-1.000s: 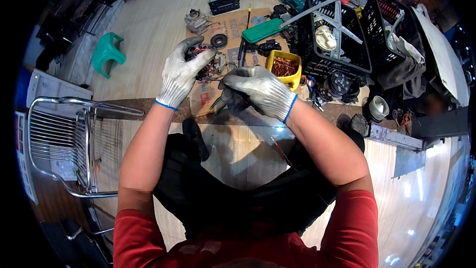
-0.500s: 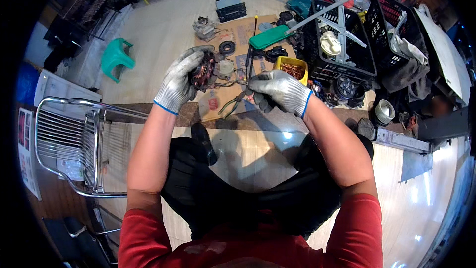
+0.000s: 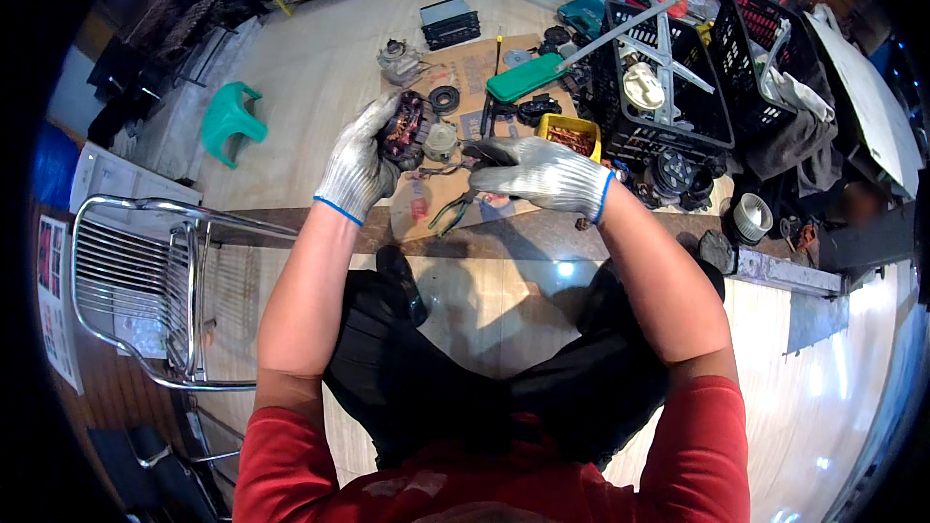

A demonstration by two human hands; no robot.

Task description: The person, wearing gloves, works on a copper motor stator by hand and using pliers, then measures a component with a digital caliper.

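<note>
My gloved left hand (image 3: 356,160) is closed around a ring-shaped motor stator (image 3: 408,128) with dark copper windings, held upright above the cardboard. To its right, my gloved right hand (image 3: 538,172) reaches leftward with fingers stretched and slightly apart, and nothing shows between them. Beneath its fingertips lie pliers (image 3: 449,215) with green-and-black handles. A pale round motor part (image 3: 441,140) is just past the stator. Behind my right hand stands a yellow tray (image 3: 570,135) holding copper scraps. A small dark brown bit (image 3: 582,224) shows below my right wrist; its kind is unclear.
On the cardboard (image 3: 465,68) lie a black ring (image 3: 444,99), a metal housing (image 3: 399,62) and a green tool case (image 3: 528,76). Black crates (image 3: 668,136) full of parts stand at right. A chrome chair (image 3: 194,291) and a green stool (image 3: 232,121) are at left.
My right hand has loosened its pinch and stretched out its fingers, palm turned flatter. My left hand has shifted slightly right with the stator, now turned more face-on.
</note>
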